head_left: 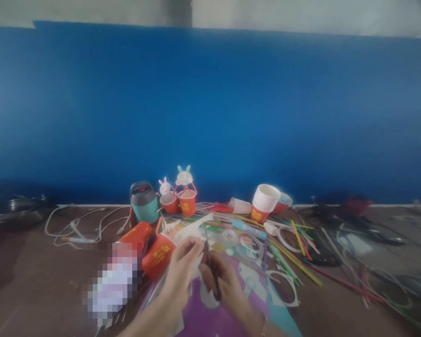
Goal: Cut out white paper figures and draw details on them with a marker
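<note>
My right hand (224, 274) is closed around the dark handles of a pair of scissors (215, 281), whose blades point up and away from me. Close beside it, my left hand (184, 262) pinches a piece of white paper (195, 228) that sticks out beyond the fingers near the blades. Whether the blades are cutting into the paper cannot be made out. Under both hands lies a purple sheet (205, 323) with white cut pieces on it. A red paper cup (158, 256) lies tipped over left of my left hand.
At the back stand a teal and grey container (144, 203), two red cups with rabbit figures (187, 203) and a cup stack (264, 199). Colored sticks (294, 262) and a white ring (289, 239) lie right. Cables (80, 224) cross the left; a pixelated patch hides something.
</note>
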A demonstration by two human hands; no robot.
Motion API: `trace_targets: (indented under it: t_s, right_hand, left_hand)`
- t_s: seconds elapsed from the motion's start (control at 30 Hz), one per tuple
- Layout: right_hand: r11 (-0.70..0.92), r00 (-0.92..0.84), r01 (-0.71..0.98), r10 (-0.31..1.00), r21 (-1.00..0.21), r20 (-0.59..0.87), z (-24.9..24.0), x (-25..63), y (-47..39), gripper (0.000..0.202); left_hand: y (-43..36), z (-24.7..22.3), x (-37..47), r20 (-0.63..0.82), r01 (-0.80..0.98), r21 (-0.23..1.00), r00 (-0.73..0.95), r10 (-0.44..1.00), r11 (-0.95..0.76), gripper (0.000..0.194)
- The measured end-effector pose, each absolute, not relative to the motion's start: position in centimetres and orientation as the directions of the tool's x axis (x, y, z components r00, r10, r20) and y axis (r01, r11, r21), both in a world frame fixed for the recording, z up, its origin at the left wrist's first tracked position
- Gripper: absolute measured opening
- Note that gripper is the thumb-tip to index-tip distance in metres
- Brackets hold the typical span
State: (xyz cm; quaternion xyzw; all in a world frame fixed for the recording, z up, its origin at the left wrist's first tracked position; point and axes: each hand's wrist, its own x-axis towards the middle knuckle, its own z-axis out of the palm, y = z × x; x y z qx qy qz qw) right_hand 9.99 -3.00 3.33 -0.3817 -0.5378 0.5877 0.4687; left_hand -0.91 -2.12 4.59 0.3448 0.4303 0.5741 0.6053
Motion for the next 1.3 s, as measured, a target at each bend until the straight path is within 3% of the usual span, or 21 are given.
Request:
trace_targets:
  t_s: [0.33,1.3]
  right_hand:
    - [0.026,-0.293,-0.058,0.955,-0.998,0.042,4.3,10.6,-2.7,0.043]
    - [0.006,-0.341,-0.020,0.940,-1.000,0.012,4.1,11.1,-2.2,0.041]
  left_hand:
    - [-1.5,5.5,-1.8,-0.092,-0.339,0.937,-0.016,0.996,0.081,0.019]
    - [-1.1,5.7,-2.5,-0.084,-0.319,0.943,0.046,0.995,0.095,0.020]
